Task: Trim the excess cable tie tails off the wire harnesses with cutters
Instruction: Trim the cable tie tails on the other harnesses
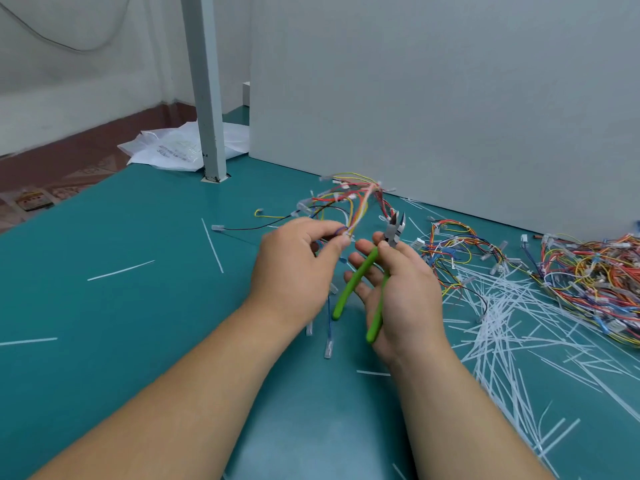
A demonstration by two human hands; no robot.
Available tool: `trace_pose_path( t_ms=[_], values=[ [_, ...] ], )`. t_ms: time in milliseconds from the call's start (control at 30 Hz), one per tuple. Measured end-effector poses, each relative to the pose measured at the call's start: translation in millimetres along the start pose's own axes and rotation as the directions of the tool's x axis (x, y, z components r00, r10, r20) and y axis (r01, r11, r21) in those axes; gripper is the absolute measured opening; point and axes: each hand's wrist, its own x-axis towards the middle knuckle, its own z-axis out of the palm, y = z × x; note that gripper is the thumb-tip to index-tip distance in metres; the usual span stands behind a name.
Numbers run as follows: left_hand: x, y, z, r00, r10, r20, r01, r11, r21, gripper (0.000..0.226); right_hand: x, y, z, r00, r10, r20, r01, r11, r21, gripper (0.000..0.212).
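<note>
My left hand (298, 261) pinches a multicoloured wire harness (346, 202) between thumb and fingertips, lifted above the green table (121, 306). Its wires fan up and away, and loose ends with clear connectors hang below my hand. My right hand (398, 289) holds green-handled cutters (374, 278) just right of the harness. Their steel jaws (396, 225) point up and away and stand slightly apart, with nothing between them. The handles are spread and my fingers lie around them.
A heap of wire harnesses (571, 268) lies at the right. Many cut white tie tails (519, 323) litter the table's right side, and a few lie at the left. A white wall panel (450, 98) stands behind, with a grey post (207, 98) and a plastic bag (173, 150).
</note>
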Motion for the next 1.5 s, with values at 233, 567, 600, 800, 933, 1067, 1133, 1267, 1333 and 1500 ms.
trace_pose_path(
  t_ms=[233,567,600,800,933,1067,1133,1267,1333,1500],
  values=[
    [-11.7,2.8,4.5,0.927,0.312,0.208,-0.353,0.913,0.205,0.019,-0.2,0.2,-3.3,0.988,-0.146,-0.041,0.144,0.989,-0.038,0.007],
    [15.1,-8.5,-12.0,0.941,-0.329,-0.083,0.327,0.944,-0.038,0.038,17.5,-16.2,-15.4,0.993,0.067,0.103,-0.115,0.795,0.596,0.02],
    [16.2,-9.3,-13.3,0.916,-0.399,-0.027,0.396,0.914,-0.086,0.042,17.9,-17.5,-17.0,0.991,0.056,0.12,-0.12,0.766,0.631,0.022],
    [11.3,-3.0,-10.4,0.858,-0.423,0.292,0.5,0.818,-0.285,0.038,19.7,-22.5,-25.1,0.985,0.022,0.17,-0.151,0.58,0.801,0.012],
    [7.4,-1.7,-11.4,0.814,-0.342,0.47,0.518,0.793,-0.32,0.021,22.4,-22.1,-27.2,0.99,0.004,0.142,-0.123,0.529,0.84,0.007],
    [8.3,-2.0,-11.5,0.853,-0.328,0.406,0.465,0.83,-0.308,0.019,26.1,-22.1,-30.3,0.994,0.023,0.107,-0.103,0.521,0.847,0.006],
    [9.2,-0.1,-13.5,0.873,-0.338,0.353,0.45,0.836,-0.313,0.021,27.2,-22.1,-30.5,0.994,0.035,0.107,-0.109,0.519,0.848,0.007],
    [12.3,1.6,-18.7,0.903,-0.338,0.266,0.412,0.856,-0.312,0.016,29.3,-20.4,-31.7,0.992,0.039,0.122,-0.124,0.529,0.839,0.008],
    [14.5,5.0,-21.2,0.915,-0.326,0.237,0.394,0.85,-0.35,0.02,29.7,-18.7,-31.7,0.989,0.037,0.14,-0.139,0.523,0.841,0.009],
    [11.5,0.9,-18.2,0.978,-0.21,0.003,0.21,0.974,-0.085,0.035,27.4,-15.1,-26.8,0.983,0.057,0.174,-0.17,0.643,0.747,0.01]
  ],
)
